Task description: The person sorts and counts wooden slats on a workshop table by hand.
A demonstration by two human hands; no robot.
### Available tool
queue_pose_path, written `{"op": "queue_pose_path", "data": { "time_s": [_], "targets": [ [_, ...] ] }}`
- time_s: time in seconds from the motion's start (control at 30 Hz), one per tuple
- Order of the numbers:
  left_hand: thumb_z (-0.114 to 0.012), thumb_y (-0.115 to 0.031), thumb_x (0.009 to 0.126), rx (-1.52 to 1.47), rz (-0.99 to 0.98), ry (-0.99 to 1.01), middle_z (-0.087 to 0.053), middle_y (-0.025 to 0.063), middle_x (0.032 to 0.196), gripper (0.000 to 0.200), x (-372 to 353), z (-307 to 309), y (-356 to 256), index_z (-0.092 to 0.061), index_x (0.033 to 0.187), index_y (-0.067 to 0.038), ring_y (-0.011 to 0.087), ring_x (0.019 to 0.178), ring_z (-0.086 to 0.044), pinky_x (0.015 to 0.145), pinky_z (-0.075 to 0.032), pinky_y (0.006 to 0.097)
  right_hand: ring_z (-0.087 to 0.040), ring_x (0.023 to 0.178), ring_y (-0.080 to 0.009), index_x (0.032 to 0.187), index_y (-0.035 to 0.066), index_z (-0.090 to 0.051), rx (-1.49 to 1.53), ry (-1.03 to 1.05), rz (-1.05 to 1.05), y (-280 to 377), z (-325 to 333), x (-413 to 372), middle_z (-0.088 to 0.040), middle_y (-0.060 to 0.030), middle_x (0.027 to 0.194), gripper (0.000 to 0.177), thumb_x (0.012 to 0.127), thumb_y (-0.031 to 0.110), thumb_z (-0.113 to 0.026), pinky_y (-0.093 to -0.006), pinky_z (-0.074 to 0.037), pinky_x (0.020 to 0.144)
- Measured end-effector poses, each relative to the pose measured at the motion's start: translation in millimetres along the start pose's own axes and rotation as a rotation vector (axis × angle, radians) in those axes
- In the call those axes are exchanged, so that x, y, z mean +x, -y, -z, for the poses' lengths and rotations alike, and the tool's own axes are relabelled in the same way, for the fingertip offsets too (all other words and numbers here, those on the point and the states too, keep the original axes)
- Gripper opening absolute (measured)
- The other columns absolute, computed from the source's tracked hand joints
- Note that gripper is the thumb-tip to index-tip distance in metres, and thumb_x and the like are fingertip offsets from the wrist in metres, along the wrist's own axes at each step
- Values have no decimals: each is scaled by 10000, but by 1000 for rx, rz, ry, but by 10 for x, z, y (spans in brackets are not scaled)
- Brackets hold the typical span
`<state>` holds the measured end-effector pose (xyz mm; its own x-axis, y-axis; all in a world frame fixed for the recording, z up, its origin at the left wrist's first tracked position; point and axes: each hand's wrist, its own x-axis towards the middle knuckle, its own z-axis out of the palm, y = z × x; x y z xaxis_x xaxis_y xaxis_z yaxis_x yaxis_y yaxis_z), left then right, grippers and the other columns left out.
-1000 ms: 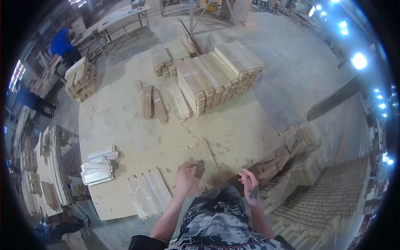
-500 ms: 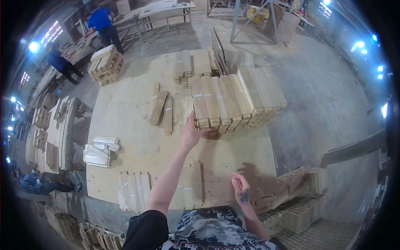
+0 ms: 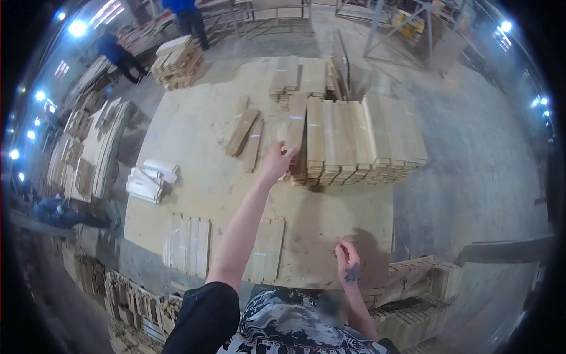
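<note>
At the left end of a large stack of wooden planks (image 3: 342, 133), my left hand (image 3: 279, 160) has its fingers closed on the near end of one plank (image 3: 298, 121). That plank stands slightly apart from its neighbours, with a dark gap along its right side. My right hand (image 3: 349, 259), marked by a dark tattoo, hovers over the near right of the table (image 3: 330, 221). Its fingers are loosely bent and apart, with nothing in them. Two rows of planks lie near my body, one row (image 3: 187, 245) to the left and another (image 3: 266, 248) beside my left forearm.
Several loose planks (image 3: 243, 133) lie left of the stack. Pale short pieces (image 3: 152, 180) sit at the table's left edge, and a bundled pile (image 3: 177, 62) at its far left corner. Racked wood (image 3: 418, 295) stands at right. People (image 3: 121, 56) work in the background.
My left hand has gripped the leftmost plank and shifted it away from the stack, opening a gap. My right hand stays near the same spot. The camera view has shifted.
</note>
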<state>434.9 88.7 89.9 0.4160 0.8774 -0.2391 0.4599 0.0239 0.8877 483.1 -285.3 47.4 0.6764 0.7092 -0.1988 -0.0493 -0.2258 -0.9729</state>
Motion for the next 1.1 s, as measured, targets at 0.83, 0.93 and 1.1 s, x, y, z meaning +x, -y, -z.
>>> {"op": "queue_pose_path", "data": {
  "time_s": [0.83, 0.93, 1.1],
  "targets": [
    [-796, -420, 825, 180, 50, 8, -677, 235, 895, 639, -2848, 2170, 2429, -609, 1204, 60, 374, 816, -683, 731, -539, 460, -632, 1024, -130, 1251, 35, -607, 276, 226, -413, -536, -3296, -726, -682, -47, 1130, 435, 942, 303, -756, -305, -507, 906],
    [-773, -420, 842, 213, -32, -40, -693, 230, 862, 671, -2858, 2200, 2490, -556, 1269, 50, 399, 785, -697, 703, -554, 468, -638, 993, -132, 1227, 27, -620, 190, 75, -323, -514, -3227, -717, -691, -58, 1114, 410, 940, 286, -754, -304, -513, 869],
    [-759, -433, 866, 478, -85, 85, -701, 188, 734, 875, -2969, 2258, 2484, -384, 1500, 39, 342, 640, -716, 599, -576, 421, -645, 951, -131, 1211, 13, -632, 58, -23, -227, -515, -2887, -640, -706, -64, 1067, 419, 931, 297, -759, -308, -519, 845]
  ]
}}
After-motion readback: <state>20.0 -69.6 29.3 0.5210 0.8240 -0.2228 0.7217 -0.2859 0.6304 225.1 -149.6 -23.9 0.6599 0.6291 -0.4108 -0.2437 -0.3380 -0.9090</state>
